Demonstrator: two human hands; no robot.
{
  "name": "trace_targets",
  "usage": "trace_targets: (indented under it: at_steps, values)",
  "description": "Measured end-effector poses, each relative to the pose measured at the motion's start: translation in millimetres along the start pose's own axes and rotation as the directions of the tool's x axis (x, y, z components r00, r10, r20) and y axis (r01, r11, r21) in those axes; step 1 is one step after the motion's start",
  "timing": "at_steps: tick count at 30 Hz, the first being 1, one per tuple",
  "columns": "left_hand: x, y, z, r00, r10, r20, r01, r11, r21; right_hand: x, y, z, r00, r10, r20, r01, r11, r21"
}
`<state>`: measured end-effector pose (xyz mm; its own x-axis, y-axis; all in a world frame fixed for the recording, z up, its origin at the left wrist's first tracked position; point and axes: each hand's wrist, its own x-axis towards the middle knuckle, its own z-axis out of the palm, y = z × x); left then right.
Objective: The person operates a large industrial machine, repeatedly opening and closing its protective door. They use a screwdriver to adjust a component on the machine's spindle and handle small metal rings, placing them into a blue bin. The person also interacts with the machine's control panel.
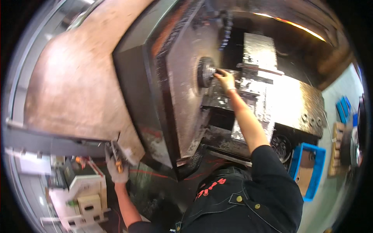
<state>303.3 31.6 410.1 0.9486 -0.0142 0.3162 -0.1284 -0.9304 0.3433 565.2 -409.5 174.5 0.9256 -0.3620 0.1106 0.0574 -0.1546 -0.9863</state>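
My right hand (226,80) is bare and reaches to the front of a dark round lathe chuck (205,72). Its fingers are pinched on a small dark piece by the chuck's face; blur hides what kind of piece it is. Low on the left, my left hand (117,173) wears a grey glove. Its fingers are closed around a slim tool with an orange handle (119,166), whose thin metal end points up beside the edge of the machine's tan cover (77,81).
Right of the chuck lies the machine's metal slide (260,50), strewn with bright chips. Several rings (312,121) sit on a flat metal surface. A blue bin (319,171) stands by my right elbow, with a wooden pallet (337,149) beyond. A white stand (83,190) is at lower left.
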Motion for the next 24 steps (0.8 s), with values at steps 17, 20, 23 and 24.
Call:
trace_targets:
  at_steps: [17, 20, 23, 24]
  values:
    - [-1.3, -47.9, 5.0, 0.946, 0.285, -0.155, -0.243, 0.939, 0.244, 13.1, 5.6, -5.3, 0.994, 0.046, 0.095, -0.04, 0.997, -0.063]
    - [-35.7, -17.2, 16.2, 0.929, 0.047, -0.368, -0.062, 0.998, -0.029, -21.9, -10.1, 0.9, 0.991, 0.011, -0.131, -0.014, 1.0, -0.022]
    - [-80.0, 88.8, 24.1, 0.939, -0.023, -0.342, -0.158, 0.857, -0.49, -82.3, 2.5, -0.7, 0.999, 0.046, -0.026, -0.041, 0.987, 0.157]
    - [-86.8, 119.9, 30.7, 0.981, 0.01, -0.194, -0.122, 0.808, -0.576, -114.1, -6.7, 0.6, 0.988, 0.112, 0.108, -0.138, 0.952, 0.275]
